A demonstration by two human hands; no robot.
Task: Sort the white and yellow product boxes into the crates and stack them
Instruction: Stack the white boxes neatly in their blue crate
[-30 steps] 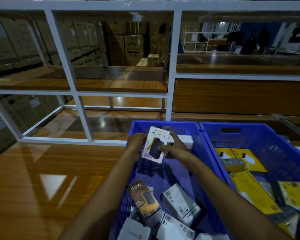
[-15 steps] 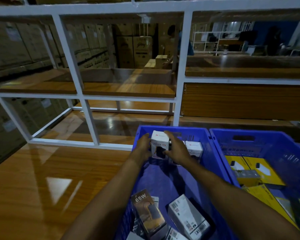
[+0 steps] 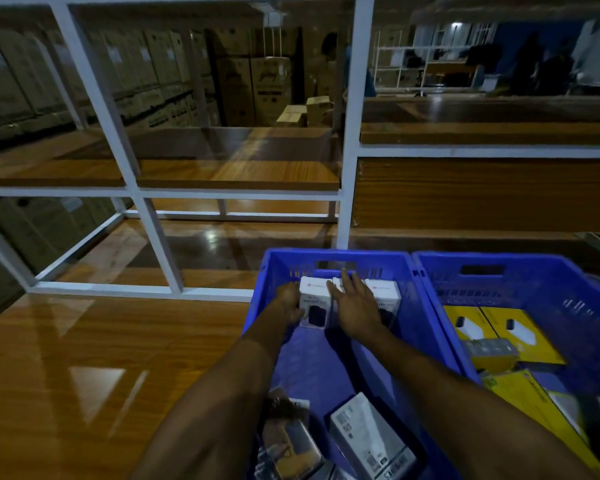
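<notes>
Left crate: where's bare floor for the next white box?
Left crate: mid floor bare, between the upright white boxes at the far wall and the loose boxes nearest the camera. Right crate is crowded with yellow boxes.

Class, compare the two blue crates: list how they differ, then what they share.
The left crate holds white boxes; the right crate holds yellow boxes. Some boxes in the left crate stand upright along its far wall; those in the right crate mostly lie flat. The left hand and right hand are both in the left crate, none in the right crate. Both are blue, slotted, with a handle cut-out, side by side.
</notes>
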